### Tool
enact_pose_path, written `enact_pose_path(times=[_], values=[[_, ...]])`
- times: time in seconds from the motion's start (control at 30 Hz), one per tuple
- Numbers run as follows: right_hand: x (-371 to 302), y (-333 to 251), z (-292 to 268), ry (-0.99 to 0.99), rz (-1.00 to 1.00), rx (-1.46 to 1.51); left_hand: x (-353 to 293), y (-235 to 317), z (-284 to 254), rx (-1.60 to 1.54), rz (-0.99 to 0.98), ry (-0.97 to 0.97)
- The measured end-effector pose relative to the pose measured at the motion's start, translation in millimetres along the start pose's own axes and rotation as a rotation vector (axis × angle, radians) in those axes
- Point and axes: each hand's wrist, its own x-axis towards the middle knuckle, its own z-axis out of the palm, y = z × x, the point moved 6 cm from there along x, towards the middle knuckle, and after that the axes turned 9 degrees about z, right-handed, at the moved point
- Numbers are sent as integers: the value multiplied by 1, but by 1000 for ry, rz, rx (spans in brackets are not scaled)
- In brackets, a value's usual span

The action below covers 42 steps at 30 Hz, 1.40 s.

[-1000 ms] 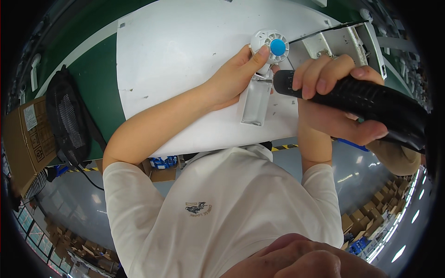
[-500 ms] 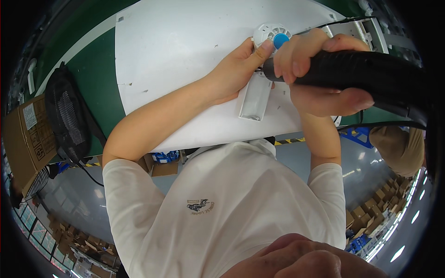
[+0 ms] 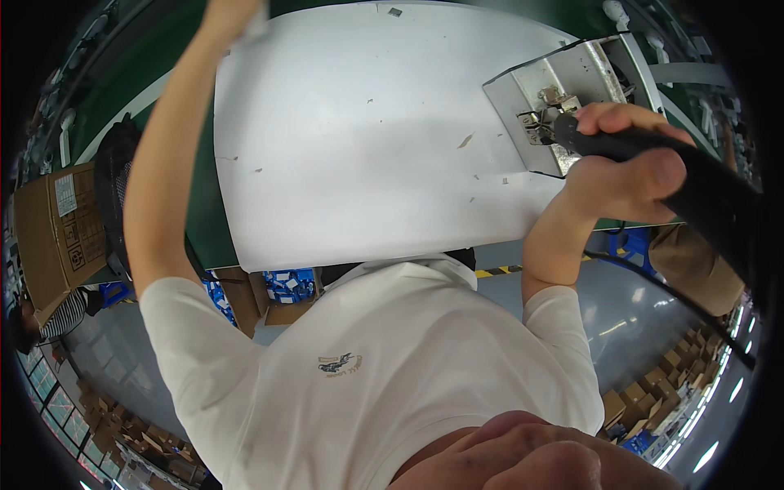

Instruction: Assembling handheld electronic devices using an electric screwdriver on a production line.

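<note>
My left arm stretches to the far left, and my left hand (image 3: pixel 233 11) is blurred and cut off by the top edge. A pale, smeared piece (image 3: pixel 259 21) shows beside it; its kind and whether the hand grips it cannot be made out. On the right, my right hand (image 3: pixel 625 159) is wrapped round a thick black electric screwdriver (image 3: pixel 694 167). The screwdriver's nose is over the metal fittings (image 3: pixel 549 116) of an open metal box (image 3: pixel 523 86); contact cannot be told.
Scraps dot the white tabletop sheet (image 3: pixel 351 163). A black bag (image 3: pixel 114 180) and a cardboard box (image 3: pixel 59 233) are at the left. Below the table edge sits a carton of blue packets (image 3: pixel 290 286). A black cable (image 3: pixel 678 298) hangs at the right, near a person's brown-clad part (image 3: pixel 698 265).
My left hand has swung from mid-table to the far left. The white fan-like device with a blue disc has left the table's middle. The screwdriver has moved right to the metal box.
</note>
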Motion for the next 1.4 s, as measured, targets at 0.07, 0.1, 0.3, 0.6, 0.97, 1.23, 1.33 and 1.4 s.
enact_pose_path(times=[0.07, 0.1, 0.3, 0.6, 0.97, 1.23, 1.33, 1.4], values=[[0, -4, 11, -194, -14, 290, 50, -199, -52, 546, -63, -325], [2, 4, 10, -316, -24, 453, 37, -146, -58, 335, 260, -34], [3, 5, 7, -565, 14, 822, 46, -32, -16, 608, 129, 132], [-12, -7, 12, -502, 55, 786, 52, 168, 200, 117, 276, -606], [-16, -8, -4, -369, 72, 955, -73, 131, 126, -1297, -392, -348], [-22, -2, 14, -556, 98, 969, -181, 147, 99, -1667, -585, -562], [-26, 5, 29, -599, 84, 886, -177, 151, 103, -1719, -535, -631], [-28, 11, 34, -588, 89, 890, -181, 148, 105, -1727, -541, -627]])
